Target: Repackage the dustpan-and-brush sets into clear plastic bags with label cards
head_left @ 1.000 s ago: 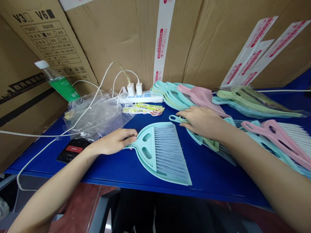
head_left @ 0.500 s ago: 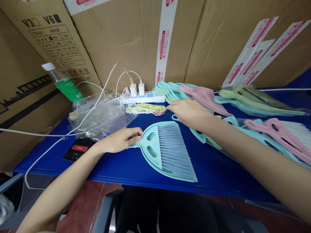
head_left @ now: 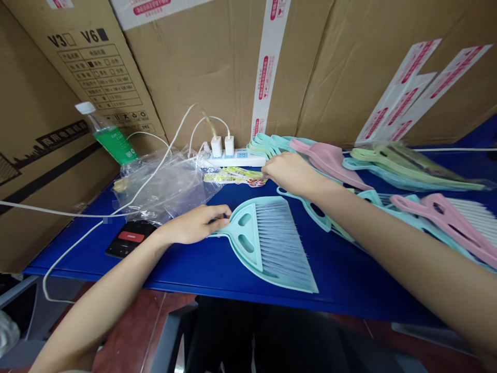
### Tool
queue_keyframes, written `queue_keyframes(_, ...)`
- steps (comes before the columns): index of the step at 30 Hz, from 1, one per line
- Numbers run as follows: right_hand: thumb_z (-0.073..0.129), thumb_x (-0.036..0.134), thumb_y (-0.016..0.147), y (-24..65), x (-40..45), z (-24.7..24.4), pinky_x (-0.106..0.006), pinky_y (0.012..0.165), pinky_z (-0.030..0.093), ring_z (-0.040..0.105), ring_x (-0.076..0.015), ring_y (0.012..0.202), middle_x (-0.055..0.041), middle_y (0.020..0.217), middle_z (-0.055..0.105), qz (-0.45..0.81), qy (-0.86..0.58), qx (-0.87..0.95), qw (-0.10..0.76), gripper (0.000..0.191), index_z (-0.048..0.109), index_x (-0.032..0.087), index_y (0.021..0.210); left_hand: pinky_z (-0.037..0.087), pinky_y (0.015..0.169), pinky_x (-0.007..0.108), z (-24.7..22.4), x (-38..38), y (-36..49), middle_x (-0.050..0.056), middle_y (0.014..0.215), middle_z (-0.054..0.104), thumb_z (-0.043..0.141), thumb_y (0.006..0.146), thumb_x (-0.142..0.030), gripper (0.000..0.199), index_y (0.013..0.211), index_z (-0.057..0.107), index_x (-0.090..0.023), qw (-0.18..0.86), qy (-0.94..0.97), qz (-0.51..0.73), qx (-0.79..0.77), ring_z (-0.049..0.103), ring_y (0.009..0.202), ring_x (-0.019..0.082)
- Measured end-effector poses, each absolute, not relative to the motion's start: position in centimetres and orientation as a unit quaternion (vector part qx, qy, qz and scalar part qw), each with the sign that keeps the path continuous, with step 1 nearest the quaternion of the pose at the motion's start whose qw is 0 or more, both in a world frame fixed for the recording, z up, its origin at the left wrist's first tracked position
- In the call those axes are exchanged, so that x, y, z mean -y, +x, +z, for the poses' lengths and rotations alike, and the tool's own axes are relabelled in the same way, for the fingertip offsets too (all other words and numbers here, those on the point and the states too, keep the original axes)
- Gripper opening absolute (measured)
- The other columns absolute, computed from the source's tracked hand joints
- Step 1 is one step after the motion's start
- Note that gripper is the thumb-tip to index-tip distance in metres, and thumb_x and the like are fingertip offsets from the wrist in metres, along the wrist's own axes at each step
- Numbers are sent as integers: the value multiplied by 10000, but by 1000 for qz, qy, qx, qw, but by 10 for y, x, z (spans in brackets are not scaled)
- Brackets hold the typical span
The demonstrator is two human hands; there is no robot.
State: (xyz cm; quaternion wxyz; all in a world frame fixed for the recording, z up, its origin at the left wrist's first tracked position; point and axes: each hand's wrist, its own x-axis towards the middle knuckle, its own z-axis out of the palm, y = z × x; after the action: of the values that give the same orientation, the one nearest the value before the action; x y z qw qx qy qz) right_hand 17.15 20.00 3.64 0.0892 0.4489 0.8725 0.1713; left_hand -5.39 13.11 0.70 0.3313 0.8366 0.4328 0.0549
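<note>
A light-blue hand brush (head_left: pixel 275 238) lies bristles up in a matching dustpan (head_left: pixel 248 264) on the blue table. My left hand (head_left: pixel 198 224) is closed round their handles at the left, hiding most of them. Farther back, my right hand (head_left: pixel 293 173) bends over the right end of a small pile of yellow-green printed labels (head_left: pixel 233 176). Its fingertips are pinched at the labels' edge; how many they hold is hidden. Just behind that hand lie several light-blue handles (head_left: pixel 267 144) and a pink dustpan (head_left: pixel 330 160).
Bagged green and blue dustpans (head_left: pixel 411 166) and a pink brush (head_left: pixel 446 223) lie right. A white power strip (head_left: pixel 240 158) with chargers stands behind the labels. Left are crumpled plastic (head_left: pixel 166 181), a phone (head_left: pixel 130 238), cables and a bottle (head_left: pixel 112 142). Cardboard boxes (head_left: pixel 217 67) wall the back.
The view has shifted slightly, so everything sits a little lower and to the right. My right hand's fingertips have drawn in slightly at the labels; my left hand keeps its hold.
</note>
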Motion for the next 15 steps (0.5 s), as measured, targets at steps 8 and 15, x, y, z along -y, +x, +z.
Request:
queue_keyframes(8, 483, 5, 842, 185, -188, 37, -321, 569, 361, 669, -256, 735, -114, 850, 760, 178, 444, -877, 37, 309, 697, 160, 1004, 342, 639, 250, 7, -132, -54, -38, 713, 498, 393, 949, -419, 275, 900, 530, -186, 347, 835, 59, -424, 430, 645, 124)
queue_keyframes(15, 441, 111, 918, 216, -158, 28, -332, 698, 457, 652, -220, 775, -89, 863, 727, 127, 281, -939, -155, 283, 720, 160, 921, 344, 666, 255, 7, -133, -53, -28, 754, 535, 381, 959, -426, 291, 940, 547, -189, 333, 839, 55, -428, 462, 680, 132)
